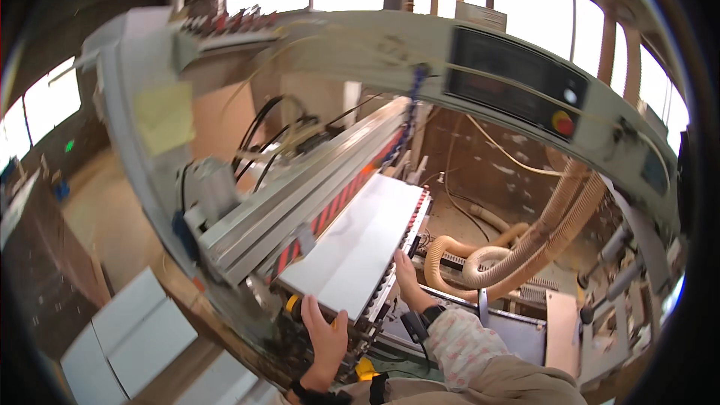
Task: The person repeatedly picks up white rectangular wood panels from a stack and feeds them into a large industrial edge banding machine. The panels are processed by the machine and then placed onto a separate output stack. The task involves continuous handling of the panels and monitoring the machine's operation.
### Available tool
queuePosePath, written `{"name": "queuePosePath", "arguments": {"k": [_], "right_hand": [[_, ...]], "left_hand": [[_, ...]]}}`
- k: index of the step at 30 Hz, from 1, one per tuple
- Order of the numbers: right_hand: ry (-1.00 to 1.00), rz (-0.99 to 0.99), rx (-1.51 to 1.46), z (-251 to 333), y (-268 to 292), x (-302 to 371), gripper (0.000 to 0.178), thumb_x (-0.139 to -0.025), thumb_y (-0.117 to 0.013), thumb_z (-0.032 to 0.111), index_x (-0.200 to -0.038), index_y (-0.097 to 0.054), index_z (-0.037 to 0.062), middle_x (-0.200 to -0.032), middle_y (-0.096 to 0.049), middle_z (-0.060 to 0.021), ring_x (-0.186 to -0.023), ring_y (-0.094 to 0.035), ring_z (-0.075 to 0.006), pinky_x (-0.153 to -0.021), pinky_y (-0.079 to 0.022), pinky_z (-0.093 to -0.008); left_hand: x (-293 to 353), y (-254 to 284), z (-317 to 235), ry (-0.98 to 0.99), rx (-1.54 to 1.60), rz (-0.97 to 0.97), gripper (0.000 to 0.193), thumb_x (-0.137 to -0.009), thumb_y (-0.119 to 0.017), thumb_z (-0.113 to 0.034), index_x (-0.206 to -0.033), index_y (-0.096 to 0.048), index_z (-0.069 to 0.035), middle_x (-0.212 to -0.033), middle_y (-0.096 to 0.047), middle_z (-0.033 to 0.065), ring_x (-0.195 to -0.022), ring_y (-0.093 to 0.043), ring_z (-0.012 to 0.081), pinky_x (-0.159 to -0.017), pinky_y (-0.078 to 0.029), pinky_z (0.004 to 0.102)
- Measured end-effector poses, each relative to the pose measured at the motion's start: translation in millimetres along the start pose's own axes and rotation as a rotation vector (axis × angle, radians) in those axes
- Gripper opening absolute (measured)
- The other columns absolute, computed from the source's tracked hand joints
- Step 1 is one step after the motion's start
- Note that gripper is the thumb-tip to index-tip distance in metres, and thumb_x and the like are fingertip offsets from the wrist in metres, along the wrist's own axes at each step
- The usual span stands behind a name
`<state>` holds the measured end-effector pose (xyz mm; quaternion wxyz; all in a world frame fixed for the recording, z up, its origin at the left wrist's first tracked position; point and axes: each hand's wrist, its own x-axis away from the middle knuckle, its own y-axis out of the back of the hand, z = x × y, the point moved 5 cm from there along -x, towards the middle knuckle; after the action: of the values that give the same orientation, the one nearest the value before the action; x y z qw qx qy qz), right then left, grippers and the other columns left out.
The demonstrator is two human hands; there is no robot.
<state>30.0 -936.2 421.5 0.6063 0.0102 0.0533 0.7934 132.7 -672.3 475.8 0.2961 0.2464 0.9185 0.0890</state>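
Observation:
A long white panel lies flat on the bed of a machine, beneath its metal beam. At the panel's near end is my left hand, its fingers stretched out and thumb apart, touching or almost touching the end edge. My right hand rests against the right long edge with its fingers extended and not wrapped round the board. A row of small red and dark rollers runs along that same side. Dark bands circle both wrists.
A metal beam with red-and-black stripes borders the panel's left side. Overhead spans a grey frame with a dark control panel and a red button. Ribbed hoses coil at right. More white panels lie at lower left.

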Motion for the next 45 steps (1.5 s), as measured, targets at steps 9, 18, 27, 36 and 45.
{"name": "queuePosePath", "arguments": {"k": [9,18,27,36,45], "right_hand": [[-0.579,0.106,-0.348,-91,220,72,0.045,-0.088,-0.049,0.039,-0.117,-0.046,0.0051,-0.112,-0.057,-0.0127,-0.095,-0.057,-0.0264,-0.081,-0.044,-0.0418],[-0.619,-0.299,-0.755,-196,347,111,0.032,-0.088,-0.049,0.037,-0.105,-0.049,0.0092,-0.095,-0.061,-0.0095,-0.081,-0.059,-0.0233,-0.071,-0.048,-0.041],[-0.657,-0.236,-0.941,-217,336,114,0.031,-0.089,-0.049,0.034,-0.106,-0.049,0.0076,-0.097,-0.061,-0.0107,-0.078,-0.061,-0.0207,-0.065,-0.051,-0.035],[-0.691,-0.044,-0.966,-188,270,108,0.027,-0.09,-0.048,0.028,-0.107,-0.049,0.0068,-0.096,-0.061,-0.0095,-0.08,-0.061,-0.0188,-0.067,-0.052,-0.032],[-0.698,0.222,-0.981,-169,168,85,0.04,-0.09,-0.05,0.031,-0.118,-0.046,0.0036,-0.106,-0.059,-0.0108,-0.09,-0.059,-0.0161,-0.077,-0.048,-0.03]], "left_hand": [[-22,-83,-26,-0.516,-0.737,0.461,0.06,-0.071,-0.068,-0.028,-0.117,-0.047,0.004,-0.12,-0.048,0.0178,-0.112,-0.044,0.0356,-0.093,-0.035,0.0465],[-41,-108,-46,-0.458,-0.898,0.654,0.054,-0.068,-0.07,-0.019,-0.113,-0.048,0.003,-0.118,-0.049,0.0184,-0.105,-0.05,0.0331,-0.083,-0.046,0.0381],[-67,-120,-51,-0.336,-1.098,0.986,0.055,-0.072,-0.067,-0.034,-0.112,-0.052,0.001,-0.112,-0.051,0.021,-0.097,-0.055,0.0355,-0.079,-0.047,0.0395],[-159,-232,-57,-0.136,-0.993,1.244,0.062,-0.075,-0.058,-0.055,-0.097,-0.059,0.003,-0.085,-0.063,0.0198,-0.081,-0.061,0.0326,-0.072,-0.048,0.0368],[-169,-294,-42,-0.379,-1.131,1.152,0.045,-0.067,-0.066,-0.045,-0.063,-0.048,-0.004,-0.058,-0.055,0.0123,-0.055,-0.055,0.027,-0.053,-0.044,0.0359]]}}
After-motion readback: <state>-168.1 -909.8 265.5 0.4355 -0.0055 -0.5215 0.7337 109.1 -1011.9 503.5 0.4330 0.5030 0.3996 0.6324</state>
